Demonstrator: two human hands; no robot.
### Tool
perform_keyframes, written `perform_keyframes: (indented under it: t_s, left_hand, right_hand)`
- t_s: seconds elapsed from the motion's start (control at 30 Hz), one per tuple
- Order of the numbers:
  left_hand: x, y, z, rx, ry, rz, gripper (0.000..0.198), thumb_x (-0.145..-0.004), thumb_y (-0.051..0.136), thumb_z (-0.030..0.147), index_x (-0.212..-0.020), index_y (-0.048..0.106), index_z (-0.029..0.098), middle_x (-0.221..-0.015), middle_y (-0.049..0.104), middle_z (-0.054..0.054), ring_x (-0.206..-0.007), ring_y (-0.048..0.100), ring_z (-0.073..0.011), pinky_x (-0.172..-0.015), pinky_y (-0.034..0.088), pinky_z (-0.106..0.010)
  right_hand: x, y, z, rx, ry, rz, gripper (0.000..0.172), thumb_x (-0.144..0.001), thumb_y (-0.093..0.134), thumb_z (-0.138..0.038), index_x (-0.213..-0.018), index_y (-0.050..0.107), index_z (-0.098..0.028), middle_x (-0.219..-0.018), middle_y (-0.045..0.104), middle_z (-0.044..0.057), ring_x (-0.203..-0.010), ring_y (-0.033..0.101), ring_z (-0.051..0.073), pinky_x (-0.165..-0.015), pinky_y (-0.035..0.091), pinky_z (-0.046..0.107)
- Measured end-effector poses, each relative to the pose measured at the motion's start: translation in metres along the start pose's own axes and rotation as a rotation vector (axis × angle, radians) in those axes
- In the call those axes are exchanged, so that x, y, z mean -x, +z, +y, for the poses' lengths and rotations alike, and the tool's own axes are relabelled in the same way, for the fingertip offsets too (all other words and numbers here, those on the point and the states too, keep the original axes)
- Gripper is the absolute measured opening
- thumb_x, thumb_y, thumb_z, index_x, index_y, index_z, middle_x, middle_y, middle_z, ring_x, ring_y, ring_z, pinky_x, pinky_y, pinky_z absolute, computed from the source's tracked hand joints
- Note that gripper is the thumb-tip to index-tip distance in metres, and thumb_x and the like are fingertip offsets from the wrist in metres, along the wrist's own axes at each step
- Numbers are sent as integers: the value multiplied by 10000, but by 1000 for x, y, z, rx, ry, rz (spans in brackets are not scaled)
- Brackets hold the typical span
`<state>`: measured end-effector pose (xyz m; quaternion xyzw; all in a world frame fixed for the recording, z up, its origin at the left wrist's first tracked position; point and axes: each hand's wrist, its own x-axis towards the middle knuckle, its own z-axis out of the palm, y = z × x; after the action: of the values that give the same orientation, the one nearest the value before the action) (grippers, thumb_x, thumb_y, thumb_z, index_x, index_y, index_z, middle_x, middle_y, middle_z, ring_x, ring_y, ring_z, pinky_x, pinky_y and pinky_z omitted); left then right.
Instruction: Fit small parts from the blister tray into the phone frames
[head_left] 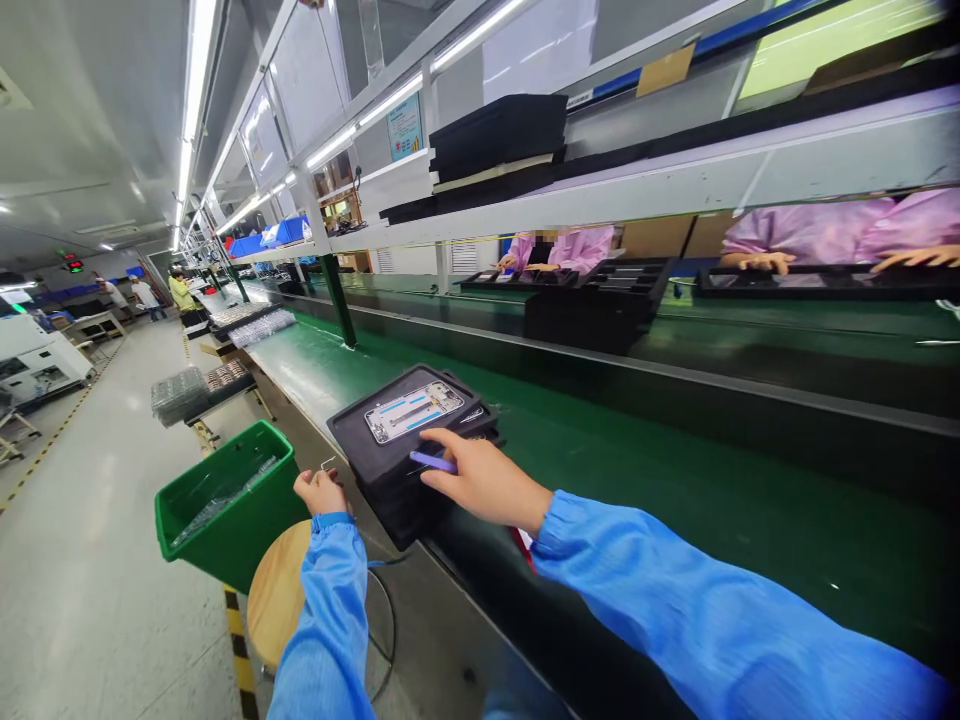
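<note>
My right hand (480,475) reaches over a stack of black trays (397,475) on the bench edge. Its closed fingers hold a slim purple tool (433,462), perhaps tweezers or a pen; its exact kind is unclear. Just past the fingertips, a phone frame (415,410) with light edges and blue strips lies flat in the top tray. My left hand (322,492) is closed in a pinch between the trays and a green bin. From its fingertips sticks out a small, thin, pale bent piece (328,463), too small to name.
The green bin (277,452) with clear plastic pieces inside stands left of the bench, beside a round wooden stool (281,590). Across the green belt (600,440), co-workers in pink sleeves (810,235) handle black trays. A metal shelf (637,190) runs above; a dark post (339,300) rises from the bench.
</note>
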<state>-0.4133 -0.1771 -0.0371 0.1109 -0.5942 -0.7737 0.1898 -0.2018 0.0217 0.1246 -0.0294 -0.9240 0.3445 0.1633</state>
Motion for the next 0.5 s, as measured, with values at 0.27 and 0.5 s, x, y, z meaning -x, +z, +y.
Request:
perform_keyframes:
  t_s: [0.27, 0.5]
  left_hand:
    - [17, -63, 42, 172, -15, 43, 348, -890, 608, 208, -1178, 417, 250, -896, 557, 32, -683, 611, -103, -581, 514, -228]
    - [78, -90, 98, 275, 61, -176, 472, -811, 670, 231, -1172, 384, 331, -898, 579, 45, -742, 613, -115, -679, 537, -287]
  right_hand:
    - [-18, 38, -4, -3, 36, 71, 381, -851, 654, -314, -1214, 615, -204, -828, 712, 53, -744, 655, 211, -690, 424, 287]
    - [32, -9, -17, 2, 41, 214, 291, -884, 629, -351, -1154, 613, -243, -916, 725, 23, -799, 663, 181, -735, 440, 276]
